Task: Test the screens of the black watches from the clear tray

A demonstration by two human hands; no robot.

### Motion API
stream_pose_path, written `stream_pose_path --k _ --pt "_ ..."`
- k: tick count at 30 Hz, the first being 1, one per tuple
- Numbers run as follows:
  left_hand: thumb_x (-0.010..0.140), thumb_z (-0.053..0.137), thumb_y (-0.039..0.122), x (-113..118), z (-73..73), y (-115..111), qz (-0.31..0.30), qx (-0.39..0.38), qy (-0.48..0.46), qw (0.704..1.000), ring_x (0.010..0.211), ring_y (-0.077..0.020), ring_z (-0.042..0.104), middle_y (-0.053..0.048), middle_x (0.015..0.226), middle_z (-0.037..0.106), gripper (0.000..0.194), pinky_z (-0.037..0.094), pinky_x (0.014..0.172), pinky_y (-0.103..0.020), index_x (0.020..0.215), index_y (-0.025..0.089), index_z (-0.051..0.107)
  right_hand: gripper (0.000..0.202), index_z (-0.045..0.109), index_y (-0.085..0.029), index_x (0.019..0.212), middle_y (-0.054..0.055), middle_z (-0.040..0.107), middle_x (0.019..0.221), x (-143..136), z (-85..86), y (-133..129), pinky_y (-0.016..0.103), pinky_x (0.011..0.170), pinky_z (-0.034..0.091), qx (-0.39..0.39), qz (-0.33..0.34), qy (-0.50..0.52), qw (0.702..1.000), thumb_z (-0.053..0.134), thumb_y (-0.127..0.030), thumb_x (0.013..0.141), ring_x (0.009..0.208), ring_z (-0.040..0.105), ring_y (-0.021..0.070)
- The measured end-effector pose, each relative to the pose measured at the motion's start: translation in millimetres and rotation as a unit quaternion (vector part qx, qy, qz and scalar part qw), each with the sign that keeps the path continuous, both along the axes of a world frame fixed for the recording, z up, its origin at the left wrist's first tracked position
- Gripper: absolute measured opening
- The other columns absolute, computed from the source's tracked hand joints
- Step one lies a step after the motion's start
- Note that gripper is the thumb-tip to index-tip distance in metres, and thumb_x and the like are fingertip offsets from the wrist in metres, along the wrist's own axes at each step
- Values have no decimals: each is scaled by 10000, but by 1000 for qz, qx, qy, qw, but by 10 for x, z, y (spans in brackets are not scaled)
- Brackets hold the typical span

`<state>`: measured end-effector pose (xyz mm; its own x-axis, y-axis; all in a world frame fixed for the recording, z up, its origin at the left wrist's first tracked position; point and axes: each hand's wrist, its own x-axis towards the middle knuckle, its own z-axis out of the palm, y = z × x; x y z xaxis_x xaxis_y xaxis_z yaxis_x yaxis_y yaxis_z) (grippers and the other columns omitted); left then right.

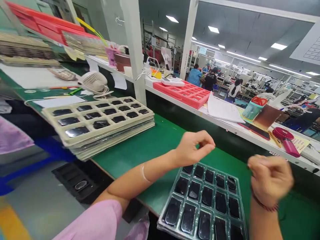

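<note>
My left hand (194, 148) is raised over the back edge of a clear plastic tray (241, 208), its thumb and fingertips pinched together. Whatever sits in that pinch, if anything, is too small to make out. To the right of the tray is my right hand (271, 178), curled closed and slightly blurred; its fingertips hide what they may hold. Rows of black glass-like panels (207, 196) with rounded ends lie in the tray's pockets. Neither hand touches the tray.
A stack of cream trays (112, 140) with similar dark panels stands on the green bench (165, 133) at left. Behind runs a white shelf (222, 125) carrying a red foam tray (182, 95), papers and a pink handheld fan (287, 141). A white upright post (136, 50) rises behind the stack.
</note>
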<state>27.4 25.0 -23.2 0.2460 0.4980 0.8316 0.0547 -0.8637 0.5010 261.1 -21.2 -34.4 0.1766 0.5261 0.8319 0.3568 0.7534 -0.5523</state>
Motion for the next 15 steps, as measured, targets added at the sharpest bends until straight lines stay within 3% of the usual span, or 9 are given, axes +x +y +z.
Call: stream_pose_path --k 3,6,8,11,15 --pt "827 564 295 119 -424 187 63 -40 243 967 529 -97 515 18 543 544 229 356 510 -208 650 150 572 283 564 -158 664 -33 484 518 -121 -237 329 220 479 358 -160 50 -170 971 523 -324 890 462 447 97" --pt "810 570 403 34 -829 257 113 -56 427 896 721 -173 600 -28 710 630 270 397 570 -236 681 170 614 372 541 -163 600 -13 503 529 -239 -692 524 231 500 326 -274 67 -348 894 463 -370 898 501 469 120" --pt "775 600 381 -62 -1008 259 129 -73 507 849 830 -213 615 -52 833 650 205 439 626 -260 834 189 645 229 610 -185 725 0 577 635 -287 -1024 546 242 552 339 -301 47 -455 837 508 -337 863 587 537 147" --pt "762 587 406 -126 -1122 249 131 -91 588 793 844 -250 624 -89 934 636 301 480 650 -311 957 181 634 195 639 -220 896 31 602 841 -308 -1352 527 249 558 330 -319 -16 -507 801 495 -345 853 667 583 167" --pt "762 561 411 -78 -1113 263 128 -102 618 769 845 -276 623 -123 984 608 350 500 664 -360 993 154 616 162 593 -205 839 29 564 853 -331 -1342 503 253 546 304 -340 -21 -513 788 533 -349 798 663 553 168"
